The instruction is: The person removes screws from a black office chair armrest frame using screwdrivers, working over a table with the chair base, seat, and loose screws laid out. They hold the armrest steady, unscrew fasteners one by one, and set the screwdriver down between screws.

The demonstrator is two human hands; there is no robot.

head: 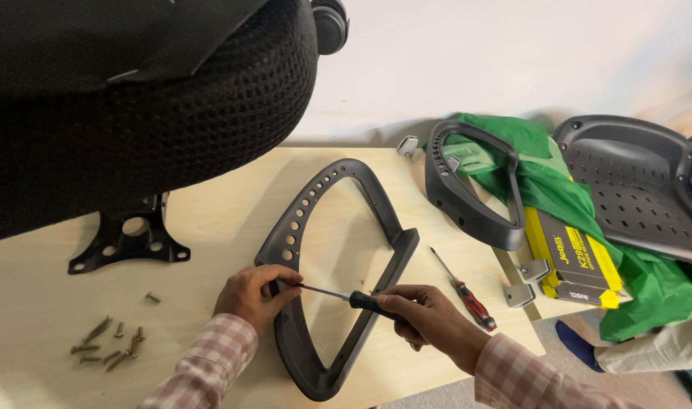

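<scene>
On the pale wooden counter (209, 227), going from 9 o'clock to 3 o'clock: a scatter of loose screws (107, 344) lies at far left, well apart from the work, with a black metal bracket (130, 242) above them under the big mesh seat (134, 98).

At centre lies a black plastic armrest (338, 280), a closed loop whose long axis runs from 1 o'clock down to 6 o'clock. The left hand (251, 295) is closed on the armrest's left limb, pinning it flat, fingertips at the spot where the tool tip meets the plastic.

A black-handled screwdriver (346, 297) crosses the loop's opening, its axis pointing from 3 o'clock toward 9 o'clock, tip at the left limb. The right hand (425, 314) is wrapped tight round its handle, just inside the right limb, so the tip sits nearest the left hand.

Farther right, a red-handled screwdriver (467, 295) lies free on the counter, just beside the right hand at its 2 o'clock. Beyond it sit a 2nd armrest (467, 189), green plastic wrap (551, 182), a yellow box (573, 261) and a perforated backrest (641, 189).
</scene>
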